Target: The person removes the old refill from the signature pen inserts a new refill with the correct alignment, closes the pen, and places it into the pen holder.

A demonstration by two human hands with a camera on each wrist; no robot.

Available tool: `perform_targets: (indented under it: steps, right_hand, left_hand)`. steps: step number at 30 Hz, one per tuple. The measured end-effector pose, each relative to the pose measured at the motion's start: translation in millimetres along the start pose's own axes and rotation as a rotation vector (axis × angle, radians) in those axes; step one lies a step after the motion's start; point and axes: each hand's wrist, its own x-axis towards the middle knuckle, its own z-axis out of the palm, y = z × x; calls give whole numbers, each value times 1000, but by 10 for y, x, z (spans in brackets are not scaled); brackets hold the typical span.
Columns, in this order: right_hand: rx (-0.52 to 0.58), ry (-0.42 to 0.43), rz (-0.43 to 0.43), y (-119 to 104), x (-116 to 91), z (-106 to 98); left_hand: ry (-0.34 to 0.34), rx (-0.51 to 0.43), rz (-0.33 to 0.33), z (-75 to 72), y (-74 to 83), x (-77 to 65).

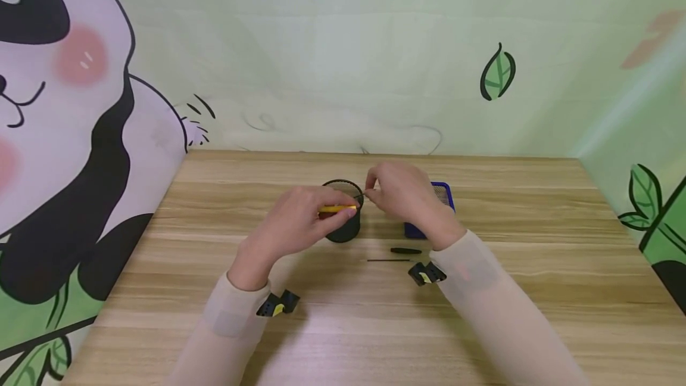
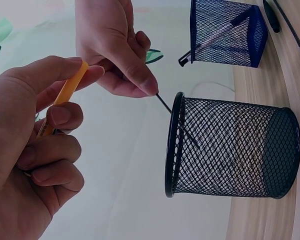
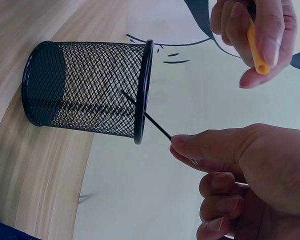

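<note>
My left hand (image 1: 300, 219) grips a yellow pen barrel (image 2: 67, 92), whose hollow end shows in the right wrist view. Between thumb and forefinger, my right hand (image 1: 396, 192) pinches a thin dark pen refill (image 3: 157, 125). The refill slants over the rim of a round black mesh pen cup (image 2: 225, 150), its far end inside. In the head view the cup stands upright below and between both hands. The left hand is beside the cup's rim, with the barrel above it. The right hand's other fingers are curled loosely.
A blue mesh holder (image 1: 415, 231) stands right of the cup, partly behind my right forearm; a pen (image 2: 217, 37) leans in it. Nearer me on the wooden table (image 1: 321, 338) lie a short black pen part (image 1: 405, 251) and a thin dark stick (image 1: 388, 260). A printed cloth wall rises behind.
</note>
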Motion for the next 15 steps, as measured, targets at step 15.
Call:
perform_targets:
  steps: [15]
  right_hand:
    - [81,117,-22,121,-163,8]
  left_hand:
    - [3,11,2,22,-39,-3]
